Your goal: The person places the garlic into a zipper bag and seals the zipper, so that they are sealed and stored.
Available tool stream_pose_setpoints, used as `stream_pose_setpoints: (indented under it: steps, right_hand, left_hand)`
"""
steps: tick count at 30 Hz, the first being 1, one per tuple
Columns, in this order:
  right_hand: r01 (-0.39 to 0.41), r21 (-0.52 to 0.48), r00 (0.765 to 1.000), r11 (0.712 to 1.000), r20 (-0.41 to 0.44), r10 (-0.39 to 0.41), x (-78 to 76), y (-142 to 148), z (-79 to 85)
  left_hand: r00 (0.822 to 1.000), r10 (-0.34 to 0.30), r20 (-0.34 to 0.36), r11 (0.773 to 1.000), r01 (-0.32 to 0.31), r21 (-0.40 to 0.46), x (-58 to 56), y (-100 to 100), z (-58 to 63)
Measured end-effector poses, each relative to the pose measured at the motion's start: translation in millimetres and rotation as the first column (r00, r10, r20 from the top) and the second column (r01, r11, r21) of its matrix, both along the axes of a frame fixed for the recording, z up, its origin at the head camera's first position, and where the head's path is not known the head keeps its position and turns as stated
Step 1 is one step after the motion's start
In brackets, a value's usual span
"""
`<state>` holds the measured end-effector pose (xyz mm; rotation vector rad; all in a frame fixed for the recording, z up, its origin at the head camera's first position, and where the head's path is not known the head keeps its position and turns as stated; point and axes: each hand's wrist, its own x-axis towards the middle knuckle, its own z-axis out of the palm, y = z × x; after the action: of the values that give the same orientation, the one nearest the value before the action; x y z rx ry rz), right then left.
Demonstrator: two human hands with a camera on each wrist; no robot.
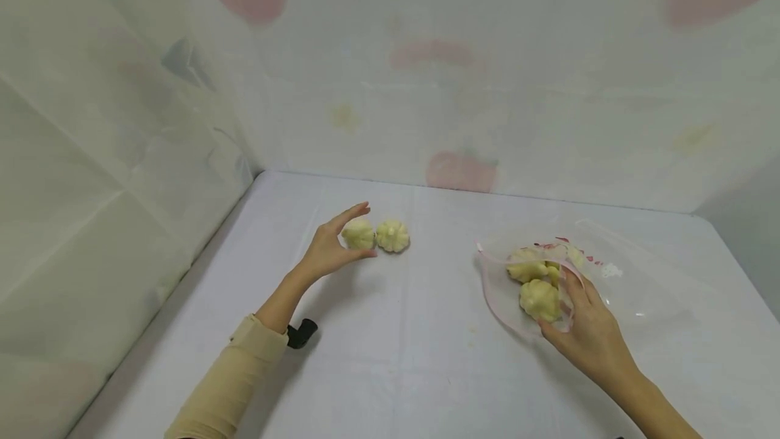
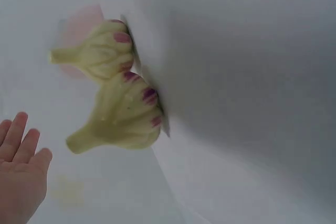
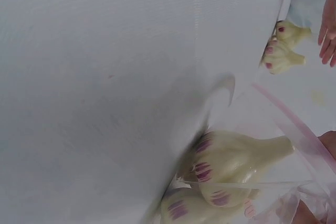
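Two pale garlic bulbs with purple-streaked bases stand side by side on the white table. My left hand (image 1: 329, 247) is beside the left bulb (image 1: 359, 234), its thumb and fingers spread wide around it. In the left wrist view, a gap shows between the fingers (image 2: 23, 145) and the nearer bulb (image 2: 118, 114). The other bulb (image 1: 393, 236) is just to the right. My right hand (image 1: 588, 330) grips the pink-edged mouth of a clear plastic bag (image 1: 646, 290). Several garlic bulbs (image 1: 541, 300) lie inside, near the bag's opening.
A black object (image 1: 301, 334) shows beside the left cuff. Behind the table (image 1: 426, 358) hangs a pale sheet with faded prints (image 1: 548, 107), and another sheet (image 1: 122, 222) borders the left side.
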<state>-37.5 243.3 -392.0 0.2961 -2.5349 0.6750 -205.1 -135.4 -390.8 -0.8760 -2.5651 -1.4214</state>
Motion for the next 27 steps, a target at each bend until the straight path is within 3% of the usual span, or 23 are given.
stream_pose_setpoints:
  steps: [7,17,27]
  right_hand:
    - [0.005,0.009,1.000,1.000,-0.005,-0.005,-0.1,1,-1.1]
    - [0.014,0.006,1.000,1.000,-0.007,-0.014,-0.3,1,-1.5]
    - [0.002,0.014,1.000,1.000,-0.026,-0.002,-1.0,2,-1.5]
  left_hand:
    - [0.984,0.060,0.170,0.996,-0.048,-0.076,-20.1,0,-7.4]
    - [0.974,0.111,0.199,0.982,-0.077,-0.175,-35.5,0,-19.9]
    - [0.959,0.140,0.247,0.971,-0.083,-0.226,-41.5,-2,-24.9]
